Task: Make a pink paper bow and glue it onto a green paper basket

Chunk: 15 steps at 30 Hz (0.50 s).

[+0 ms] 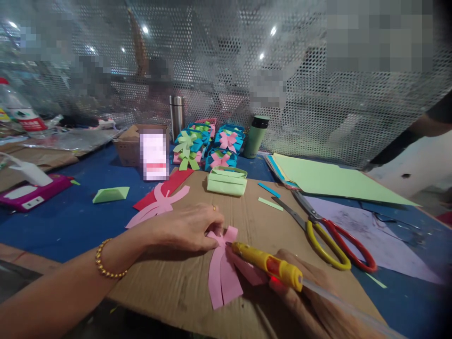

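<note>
Pinching the middle of a pink paper bow (pixel 229 282), the left hand (pixel 187 230) held it on the cardboard sheet (pixel 169 292) while the right hand (pixel 307 306) gripped a yellow glue gun (pixel 256 258), its tip at the bow's centre. Another pink bow (pixel 164 203) lay beyond the left wrist, near a folded green paper packet (pixel 226 182). Scissors (pixel 314 221) lay to the right, their blades over the cardboard.

Farther back on the blue tabletop (pixel 84 226) stood bow-trimmed paper boxes (pixel 221 157), a steel flask (pixel 177 117), a green tumbler (pixel 256 139) and a cardboard box (pixel 127 153); what any of them held could not be made out. A glowing screen (pixel 154 155) partly hid the cardboard box. The left edge cut off a red-capped bottle (pixel 26 115). The gun covered part of the right hand, and blurred squares masked patches of the mesh wall (pixel 219 61).
</note>
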{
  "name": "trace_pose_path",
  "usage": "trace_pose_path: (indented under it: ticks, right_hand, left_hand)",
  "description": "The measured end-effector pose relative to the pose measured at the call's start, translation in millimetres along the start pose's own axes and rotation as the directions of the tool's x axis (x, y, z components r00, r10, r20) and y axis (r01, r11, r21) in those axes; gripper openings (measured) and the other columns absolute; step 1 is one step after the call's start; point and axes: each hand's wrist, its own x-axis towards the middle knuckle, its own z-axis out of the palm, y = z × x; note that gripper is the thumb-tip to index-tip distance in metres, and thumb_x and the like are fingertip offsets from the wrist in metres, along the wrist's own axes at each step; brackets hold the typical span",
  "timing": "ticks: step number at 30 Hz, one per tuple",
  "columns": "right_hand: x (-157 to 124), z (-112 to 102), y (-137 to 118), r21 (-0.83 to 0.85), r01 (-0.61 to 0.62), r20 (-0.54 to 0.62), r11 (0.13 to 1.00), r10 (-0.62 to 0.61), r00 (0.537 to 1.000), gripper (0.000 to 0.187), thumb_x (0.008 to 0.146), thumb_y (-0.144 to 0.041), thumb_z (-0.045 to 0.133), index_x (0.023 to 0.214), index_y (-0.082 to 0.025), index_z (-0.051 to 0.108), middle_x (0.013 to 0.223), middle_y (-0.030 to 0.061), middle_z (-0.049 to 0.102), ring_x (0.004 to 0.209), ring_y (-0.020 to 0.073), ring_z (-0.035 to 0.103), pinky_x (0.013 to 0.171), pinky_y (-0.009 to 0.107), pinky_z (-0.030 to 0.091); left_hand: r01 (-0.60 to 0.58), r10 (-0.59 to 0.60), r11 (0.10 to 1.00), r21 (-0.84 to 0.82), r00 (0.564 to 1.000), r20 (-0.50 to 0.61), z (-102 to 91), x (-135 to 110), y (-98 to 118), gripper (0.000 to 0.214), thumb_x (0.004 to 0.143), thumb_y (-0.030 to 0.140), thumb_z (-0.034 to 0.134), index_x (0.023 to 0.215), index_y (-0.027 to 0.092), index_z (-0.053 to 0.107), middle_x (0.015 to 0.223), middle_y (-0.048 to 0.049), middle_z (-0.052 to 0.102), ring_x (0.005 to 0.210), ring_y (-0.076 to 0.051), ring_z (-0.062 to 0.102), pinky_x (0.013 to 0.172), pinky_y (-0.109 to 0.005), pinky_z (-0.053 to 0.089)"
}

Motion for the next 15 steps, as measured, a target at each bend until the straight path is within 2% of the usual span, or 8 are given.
trace_pose_path:
  ticks: [4,10,15]
  right_hand:
    - [-1,-4,-1,0.026,-0.026,-0.013,0.999,0.026,1.000,0.022,0.100,-0.035,0.044,0.084,-0.028,0.058,0.078,0.0012,0.069,0.067,0.0185,0.068,0.058,0.026,0.057]
    - [4,-8,-4,0.031,-0.009,-0.028,0.999,0.010,1.000,0.033,0.100,-0.045,0.040,0.079,-0.032,0.063,0.068,-0.0003,0.070,0.049,0.0183,0.063,0.039,0.026,0.049]
    - [7,-9,-13,-0.019,-0.078,-0.034,0.997,0.077,0.996,0.036,0.102,-0.040,0.036,0.078,-0.028,0.060,0.070,0.0003,0.071,0.056,0.0175,0.067,0.051,0.025,0.055]
  left_hand:
    - [-0.015,0.015,1.000,0.002,1.000,0.005,0.4,0,-2,0.009,0.081,0.025,0.057,0.089,0.023,0.059,0.094,-0.0012,0.065,0.088,-0.020,0.058,0.074,-0.032,0.042]
    - [-0.023,0.023,1.000,-0.009,1.000,0.008,2.0,-1,-7,0.010,0.084,0.029,0.058,0.093,0.025,0.059,0.098,-0.0004,0.064,0.091,-0.019,0.058,0.079,-0.033,0.043]
    - [-0.037,0.038,0.999,-0.014,0.999,0.018,0.1,-1,-7,0.013,0.084,0.028,0.057,0.096,0.024,0.060,0.101,-0.0008,0.063,0.093,-0.019,0.058,0.082,-0.032,0.044]
